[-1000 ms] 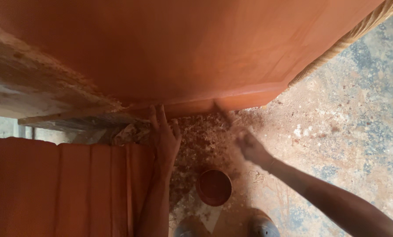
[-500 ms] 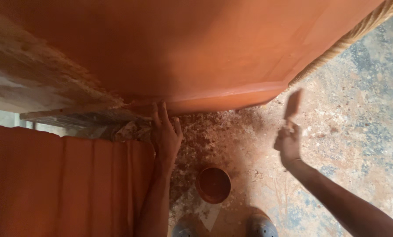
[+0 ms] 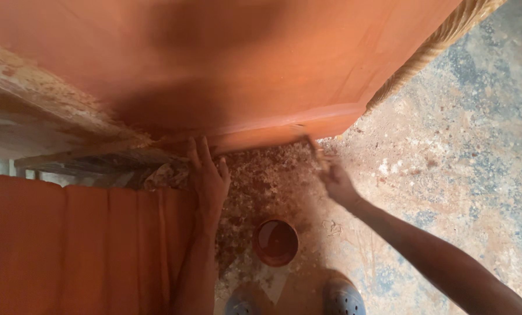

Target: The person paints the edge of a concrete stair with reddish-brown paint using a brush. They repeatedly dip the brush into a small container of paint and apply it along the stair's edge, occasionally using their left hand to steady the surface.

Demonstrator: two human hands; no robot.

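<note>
Overhead, a big orange panel (image 3: 226, 64) fills the top of the view, smooth & freshly coloured, w/ a rope-like woven edge (image 3: 430, 46) along its right side. Left hand (image 3: 208, 178) lies flat & open, fingers spread, pressed up against the panel's lower edge, prob. to steady it; it grips nothing. Right hand (image 3: 334, 178) is closed round a thin brush (image 3: 314, 150), tip touching the same lower edge near the corner, angled up so the bristles meet the rim. A small round bowl (image 3: 275, 242) of dark reddish liquid sits on the floor (image 3: 459, 175) between the two arms, close enough to dip w/o stepping away. Another orange panel (image 3: 68, 245), ribbed, stands lower left, just beside the left forearm. A worn, paint-flecked wooden beam (image 3: 45, 116) runs under the big panel at left.

Floor is rough concrete, blotchy grey-blue, stained reddish & littered w/ shavings & dust under the panel. Grey shoes (image 3: 342, 297) show at bottom edge. Looks like a workshop; light is dim & warm.
</note>
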